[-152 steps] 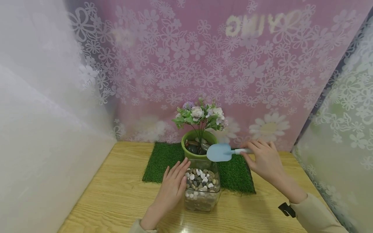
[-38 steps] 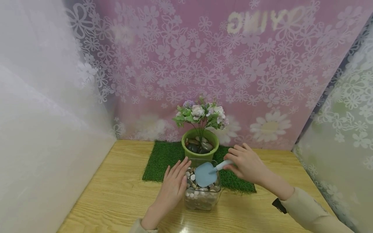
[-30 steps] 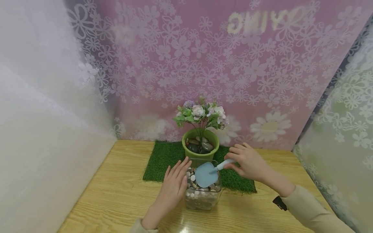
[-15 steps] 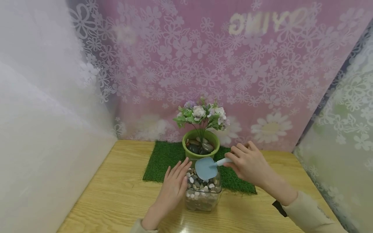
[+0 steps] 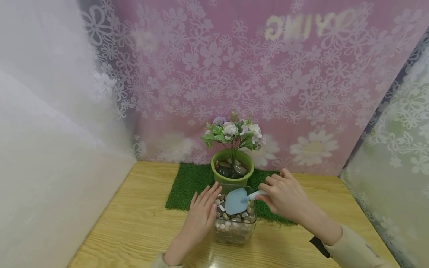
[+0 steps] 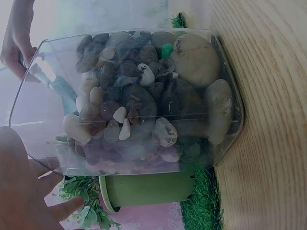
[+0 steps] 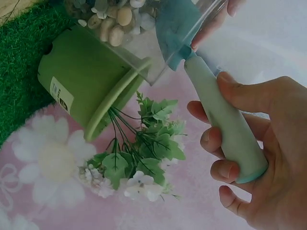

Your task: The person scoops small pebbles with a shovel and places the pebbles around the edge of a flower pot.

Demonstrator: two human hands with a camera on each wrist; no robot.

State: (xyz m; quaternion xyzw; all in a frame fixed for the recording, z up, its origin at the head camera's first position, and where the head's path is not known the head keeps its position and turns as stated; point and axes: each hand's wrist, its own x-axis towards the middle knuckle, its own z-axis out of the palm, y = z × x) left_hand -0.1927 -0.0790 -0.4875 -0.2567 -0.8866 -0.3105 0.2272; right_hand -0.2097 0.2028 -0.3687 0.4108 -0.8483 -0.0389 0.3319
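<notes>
My right hand (image 5: 285, 195) grips the pale handle (image 7: 225, 120) of a small blue trowel (image 5: 236, 201), thumb on one side and fingers curled on the other. The trowel's blade dips inside a clear square container (image 5: 234, 238), over the pebbles. White, grey and brown pebbles (image 6: 124, 105) fill much of that container, with larger stones low down. My left hand (image 5: 200, 216) rests against the container's left side and rim, its fingers straight. Right behind the container stands a green flowerpot (image 5: 231, 180) with artificial flowers (image 5: 232, 130) and big dark stones in it.
Under the pot lies a green artificial turf mat (image 5: 191, 186) on the wooden table (image 5: 127, 216). A pink flowered curtain (image 5: 187, 85) hangs behind, and pale sheets close off both sides.
Since the oldest frame, the trowel has come from beside the pot into the container. Over the last second it lifted slightly, then lowered again. My left hand has stayed at the container.
</notes>
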